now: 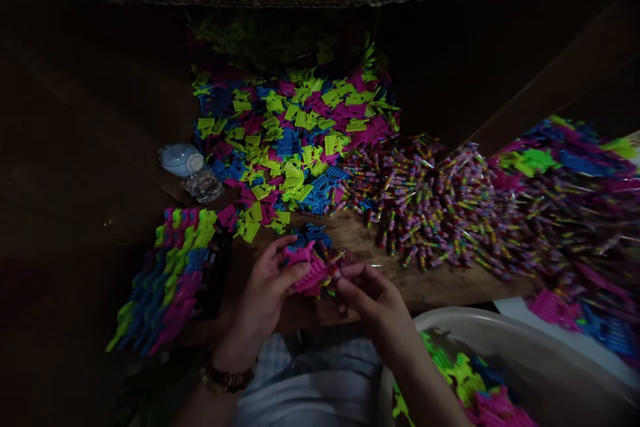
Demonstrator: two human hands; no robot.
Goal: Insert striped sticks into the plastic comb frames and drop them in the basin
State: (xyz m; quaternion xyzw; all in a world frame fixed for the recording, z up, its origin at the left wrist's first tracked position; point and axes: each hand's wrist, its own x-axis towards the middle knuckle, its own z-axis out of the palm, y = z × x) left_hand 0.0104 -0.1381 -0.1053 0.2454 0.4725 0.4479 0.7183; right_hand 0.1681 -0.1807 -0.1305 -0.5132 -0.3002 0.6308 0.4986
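Note:
My left hand (265,287) is closed around a pink comb-like plastic piece (311,273), held just above the wooden board's near edge. My right hand (370,297) pinches the right end of the same piece, where a small striped stick (336,259) pokes out. Under and behind the pink piece lie a few blue plastic pieces (311,235). A large heap of yellow, pink and blue plastic pieces (293,140) lies farther back, and a wide pile of small multicoloured sticks (430,203) spreads to the right.
A stacked row of coloured pieces (167,277) lies at my left. A small clear bottle with a white cap (193,172) rests beside the heap. A white basin (505,337) with more pieces sits at lower right. Cardboard walls (320,0) surround the dim workspace.

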